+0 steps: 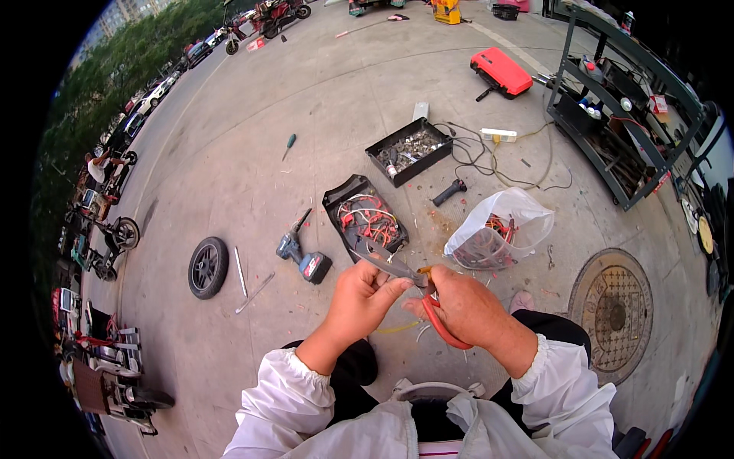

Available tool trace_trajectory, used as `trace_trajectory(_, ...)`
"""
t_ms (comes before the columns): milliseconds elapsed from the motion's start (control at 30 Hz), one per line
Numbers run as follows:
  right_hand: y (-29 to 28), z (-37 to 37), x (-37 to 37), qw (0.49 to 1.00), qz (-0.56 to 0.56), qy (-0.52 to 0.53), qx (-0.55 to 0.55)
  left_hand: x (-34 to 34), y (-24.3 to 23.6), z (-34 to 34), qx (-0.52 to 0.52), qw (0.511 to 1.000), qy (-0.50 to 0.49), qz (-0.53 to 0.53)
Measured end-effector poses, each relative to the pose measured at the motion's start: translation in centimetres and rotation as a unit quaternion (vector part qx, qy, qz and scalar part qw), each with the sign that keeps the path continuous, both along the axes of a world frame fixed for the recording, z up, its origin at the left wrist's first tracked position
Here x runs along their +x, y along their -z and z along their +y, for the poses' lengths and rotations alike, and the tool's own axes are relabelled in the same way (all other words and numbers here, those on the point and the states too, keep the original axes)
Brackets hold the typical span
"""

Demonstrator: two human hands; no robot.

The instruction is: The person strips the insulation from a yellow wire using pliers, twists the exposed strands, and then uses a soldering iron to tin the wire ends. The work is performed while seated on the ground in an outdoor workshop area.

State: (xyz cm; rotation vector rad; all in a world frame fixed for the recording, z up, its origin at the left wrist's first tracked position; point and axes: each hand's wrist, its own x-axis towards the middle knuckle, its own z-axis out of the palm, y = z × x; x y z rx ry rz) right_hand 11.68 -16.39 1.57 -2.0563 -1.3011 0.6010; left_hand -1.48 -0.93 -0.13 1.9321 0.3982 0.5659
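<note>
My right hand (468, 304) is closed round a red-handled cutting tool (443, 325). A long grey blade-like part (382, 258) reaches from between my hands up and to the left; whether it belongs to the tool I cannot tell. Just beneath that grey part, the thumb and fingers of my left hand (363, 298) are pinched together. What they grip is too small or hidden. A bit of yellow-orange (424, 270) shows at the right fingers. Beyond the hands lies a black tray (334, 200) of red and white wires. A clear plastic bag (527, 218) holding wires sits to its right.
Nearby on the ground are a cordless drill (290, 249), a small wheel (208, 268), a screwdriver (289, 145) and a black box of hardware (397, 174). Farther right stand a red case (501, 70) and a tool cart (604, 115). A manhole cover (612, 314) lies near right.
</note>
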Motion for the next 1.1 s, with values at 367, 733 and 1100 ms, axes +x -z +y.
trace_trajectory(367,1.9,0.0,-0.1,0.987,0.147,-0.004,0.067,1.4,0.5,-1.7,-0.126,0.990,-0.019,-0.053)
trace_trajectory(733,2.0,0.1,-1.3,0.993,0.025,0.070,0.093,1.5,-0.4,-1.6,-0.321,0.941,0.037,-0.102)
trace_trajectory(1100,1.7,1.0,-1.8,0.985,-0.130,0.077,0.086,0.5,0.0,-1.0,-0.136,0.989,0.021,-0.061)
